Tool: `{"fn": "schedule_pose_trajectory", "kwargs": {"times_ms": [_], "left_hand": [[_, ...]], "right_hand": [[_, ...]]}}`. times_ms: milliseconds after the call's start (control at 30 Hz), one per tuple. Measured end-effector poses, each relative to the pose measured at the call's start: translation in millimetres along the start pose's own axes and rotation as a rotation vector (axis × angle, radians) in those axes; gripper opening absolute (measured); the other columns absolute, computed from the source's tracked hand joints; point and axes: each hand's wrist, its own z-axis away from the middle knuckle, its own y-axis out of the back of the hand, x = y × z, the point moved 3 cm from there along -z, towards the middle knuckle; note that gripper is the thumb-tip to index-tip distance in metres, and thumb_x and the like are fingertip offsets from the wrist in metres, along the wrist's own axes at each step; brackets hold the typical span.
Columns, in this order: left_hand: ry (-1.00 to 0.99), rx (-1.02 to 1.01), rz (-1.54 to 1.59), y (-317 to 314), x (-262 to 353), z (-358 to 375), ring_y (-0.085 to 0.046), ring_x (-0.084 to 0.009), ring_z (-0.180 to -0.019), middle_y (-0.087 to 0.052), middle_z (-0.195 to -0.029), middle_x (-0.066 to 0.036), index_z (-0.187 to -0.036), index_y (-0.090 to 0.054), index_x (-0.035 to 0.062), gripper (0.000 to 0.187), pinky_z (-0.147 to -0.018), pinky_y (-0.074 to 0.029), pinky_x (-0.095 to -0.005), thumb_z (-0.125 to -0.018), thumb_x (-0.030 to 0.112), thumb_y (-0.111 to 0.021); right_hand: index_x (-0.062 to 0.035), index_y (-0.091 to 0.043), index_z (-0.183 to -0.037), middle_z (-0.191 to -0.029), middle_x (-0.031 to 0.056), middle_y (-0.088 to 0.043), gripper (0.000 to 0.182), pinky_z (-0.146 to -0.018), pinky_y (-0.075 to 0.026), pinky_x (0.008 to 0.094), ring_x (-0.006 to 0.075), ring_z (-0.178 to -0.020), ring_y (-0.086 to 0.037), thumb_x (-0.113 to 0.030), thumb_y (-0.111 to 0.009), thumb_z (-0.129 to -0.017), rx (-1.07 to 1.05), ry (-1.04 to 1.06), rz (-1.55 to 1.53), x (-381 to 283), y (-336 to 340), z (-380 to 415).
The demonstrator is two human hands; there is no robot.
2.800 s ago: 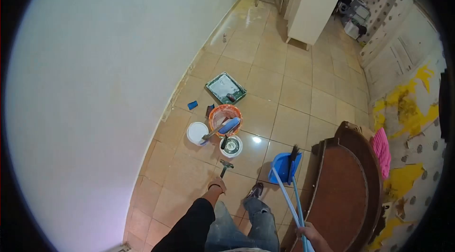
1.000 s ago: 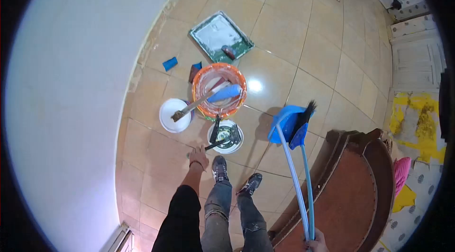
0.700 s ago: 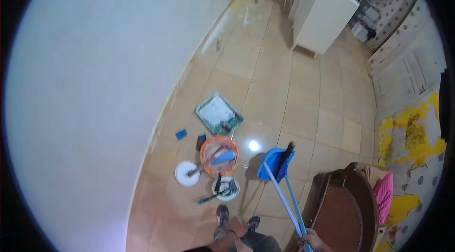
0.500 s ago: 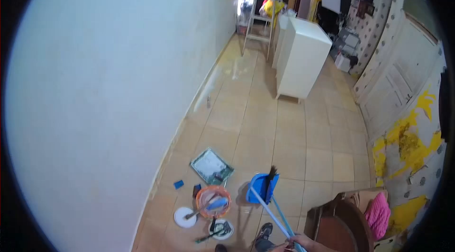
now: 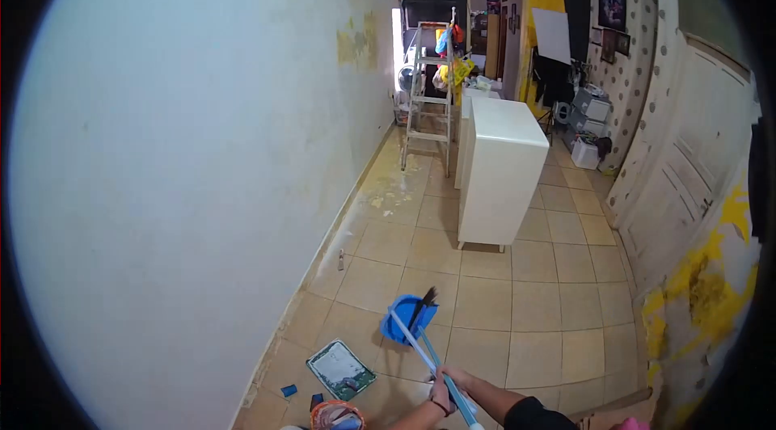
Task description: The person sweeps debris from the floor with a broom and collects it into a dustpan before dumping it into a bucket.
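Two long poles (image 5: 457, 394) run up from the bottom of the view to a blue dustpan (image 5: 398, 323) and a dark-bristled broom (image 5: 422, 309) resting in it. My left hand (image 5: 440, 394) is wrapped round the poles, low in the centre. Just above and to its right, my right hand (image 5: 455, 377) also grips them. Which pole each hand holds cannot be told. The dustpan is over the tiled floor, right of a paint tray (image 5: 335, 361).
An orange-rimmed bucket (image 5: 323, 410) and a small blue piece (image 5: 288, 390) sit lower left. A white cabinet (image 5: 501, 179) stands ahead, with a stepladder (image 5: 428, 99) behind. A wall (image 5: 178, 171) borders the left; a door (image 5: 687, 147) is at right.
The view has tilted up, so the cabinet and tray appear lower. The dustpan and broom have shifted left relative to the view, and both hands and forearms now show more fully.
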Motion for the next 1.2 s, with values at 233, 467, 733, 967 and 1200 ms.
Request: {"fn": "schedule_pose_trajectory", "kwargs": {"times_ms": [233, 467, 733, 967, 1200], "left_hand": [[-0.107, 0.087, -0.087, -92.6, 161.4, -76.6, -0.053, -0.0235, -0.055, -0.053, -0.071, -0.007, -0.098, -0.049, 0.0081, 0.03, -0.048, -0.045, -0.0349, -0.086, 0.035, -0.046], [-0.073, 0.027, -0.181, -185.3, 366.0, -112.4, -0.044, -0.017, -0.041, -0.04, -0.053, -0.005, -0.075, -0.039, 0.0093, 0.019, -0.034, -0.038, -0.0281, -0.081, 0.024, -0.049], [-0.02, 0.102, -0.186, -204.2, 554.1, -204.6, -0.044, -0.0149, -0.041, -0.043, -0.053, -0.004, -0.066, -0.04, 0.0077, 0.022, -0.034, -0.037, -0.026, -0.078, 0.023, -0.05], [0.028, 0.078, 0.095, -236.7, 656.2, -216.2, -0.043, -0.0139, -0.043, -0.039, -0.052, -0.005, -0.063, -0.04, 0.0051, 0.021, -0.037, -0.04, -0.0217, -0.077, 0.019, -0.048], [0.132, 0.143, 0.311, -305.8, 737.4, -205.7, -0.042, -0.013, -0.045, -0.039, -0.052, -0.004, -0.057, -0.037, 0.0075, 0.023, -0.038, -0.04, -0.022, -0.076, 0.017, -0.047]], "right_hand": [[-0.0029, -0.056, -0.081, -0.071, 0.0064, -0.057, 0.019, -0.057, -0.046, 0.0257, 0.0161, -0.062, -0.054, -0.017, -0.052, -0.069, -0.01, -0.04, -0.111, -201.4, -4.1, -48.5], [-0.0027, -0.053, -0.081, -0.06, 0.0041, -0.053, 0.016, -0.042, -0.042, 0.0251, 0.0141, -0.05, -0.052, -0.017, -0.054, -0.074, 0.018, 0.067, 0.306, -417.4, 40.6, -113.0], [-0.0016, -0.052, -0.068, -0.054, 0.007, -0.05, 0.023, -0.036, -0.039, 0.0304, 0.0169, -0.042, -0.05, -0.022, -0.053, -0.08, 0.382, 0.104, 0.872, -483.2, 110.9, -162.0], [0.0004, -0.051, -0.077, -0.053, 0.0031, -0.043, 0.018, -0.033, -0.035, 0.0281, 0.0127, -0.038, -0.041, -0.017, -0.051, -0.082, 0.219, 0.211, 0.039, -629.6, 195.6, -272.5], [-0.0011, -0.05, -0.069, -0.053, 0.0059, -0.046, 0.02, -0.036, -0.04, 0.0311, 0.0154, -0.04, -0.046, -0.017, -0.05, -0.081, 0.621, 0.113, 0.026, -777.2, 240.7, -368.3]]}}
